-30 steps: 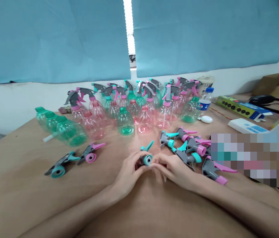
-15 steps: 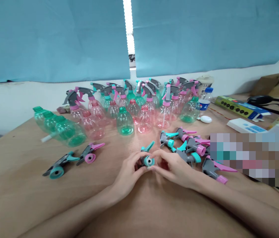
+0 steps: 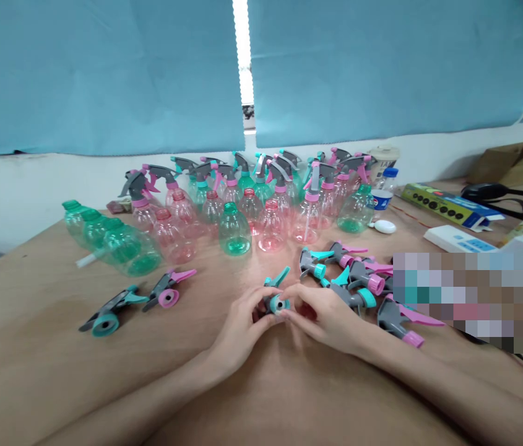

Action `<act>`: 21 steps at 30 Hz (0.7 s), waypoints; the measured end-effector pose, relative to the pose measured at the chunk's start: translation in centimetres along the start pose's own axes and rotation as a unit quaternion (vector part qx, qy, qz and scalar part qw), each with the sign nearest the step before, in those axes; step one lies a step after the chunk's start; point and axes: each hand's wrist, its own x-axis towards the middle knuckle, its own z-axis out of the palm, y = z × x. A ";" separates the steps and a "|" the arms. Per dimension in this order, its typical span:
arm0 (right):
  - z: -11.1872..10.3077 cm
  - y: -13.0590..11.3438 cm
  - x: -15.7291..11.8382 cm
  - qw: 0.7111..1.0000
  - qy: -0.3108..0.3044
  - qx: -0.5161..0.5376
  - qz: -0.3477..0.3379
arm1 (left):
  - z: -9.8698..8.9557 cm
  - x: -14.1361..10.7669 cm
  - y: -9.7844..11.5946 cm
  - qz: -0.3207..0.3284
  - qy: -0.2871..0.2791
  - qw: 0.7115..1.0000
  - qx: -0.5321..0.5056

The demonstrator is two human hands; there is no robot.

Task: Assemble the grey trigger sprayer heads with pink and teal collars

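Observation:
Between my two hands is a grey and teal spray head (image 3: 279,304), its collar opening facing me and its teal trigger pointing up and away. My left hand (image 3: 244,314) is closed round the grey body from the left. Thumb and fingers of my right hand (image 3: 324,313) pinch the teal collar from the right. Just right of that hand lie several loose spray heads, among them a teal-collared one (image 3: 353,296) and a pink one (image 3: 399,320). To the left rest a teal spray head (image 3: 109,314) and a pink spray head (image 3: 168,291).
Behind my hands stand several clear green and pink bottles, such as a green one (image 3: 234,230), some fitted with spray heads. Green bottles (image 3: 126,246) lean at the left. On the right are a drink bottle (image 3: 384,189), a long box (image 3: 449,205) and a white device (image 3: 460,237).
Both hands keep their hold on the teal spray head in nearly the same place. The whole view has shifted very slightly.

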 end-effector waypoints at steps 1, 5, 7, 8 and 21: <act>0.0 0.0 0.0 1.000 0.003 -0.010 -0.007 | 0.0 0.0 0.0 0.000 -0.001 1.000 0.000; -0.1 -0.1 0.1 0.997 0.023 -0.055 -0.043 | 0.0 -0.1 0.1 -0.004 0.000 1.000 0.002; -0.2 -0.1 0.2 0.995 0.033 -0.074 -0.064 | 0.0 -0.1 0.1 -0.007 0.001 1.000 0.008; -0.2 -0.1 0.2 0.993 0.037 -0.081 -0.073 | 0.0 -0.1 0.1 -0.007 0.000 1.000 0.010; 0.0 -0.4 0.4 0.998 0.004 -0.050 -0.037 | 0.0 -0.1 -0.2 0.004 -0.004 1.000 0.019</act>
